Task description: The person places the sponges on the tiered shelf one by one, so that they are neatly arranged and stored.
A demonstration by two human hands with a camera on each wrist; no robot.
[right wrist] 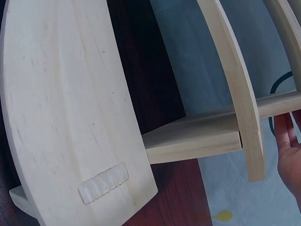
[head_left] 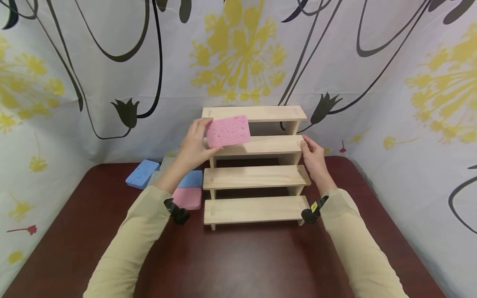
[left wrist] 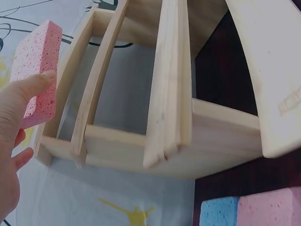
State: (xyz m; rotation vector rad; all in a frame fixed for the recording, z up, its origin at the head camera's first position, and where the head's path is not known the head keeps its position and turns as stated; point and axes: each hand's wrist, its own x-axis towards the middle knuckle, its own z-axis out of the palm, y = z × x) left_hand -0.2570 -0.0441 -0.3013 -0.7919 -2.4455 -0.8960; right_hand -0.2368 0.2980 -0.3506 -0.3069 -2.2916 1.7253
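Observation:
My left hand [head_left: 194, 142] pinches a pink sponge [head_left: 228, 131] by its left end, with the thumb along the lower edge and fingers above. In the head view the sponge overlaps the upper steps of a pale wooden stepped rack [head_left: 257, 178]. The left wrist view shows the sponge [left wrist: 40, 70] from its edge, the thumb pressed against it. At the right end of the rack's second step from the top, my right hand [head_left: 314, 161] holds the board's edge. Only part of the right hand [right wrist: 290, 160] shows in the right wrist view, beside the rack's side.
Left of the rack, several sponges lie on the dark red table [head_left: 253, 256]: a blue sponge [head_left: 143, 174], a pink sponge [head_left: 187, 198], another blue sponge [head_left: 191, 179] and greyish ones partly behind my left arm. A patterned cloth [head_left: 167, 74] hangs behind the table.

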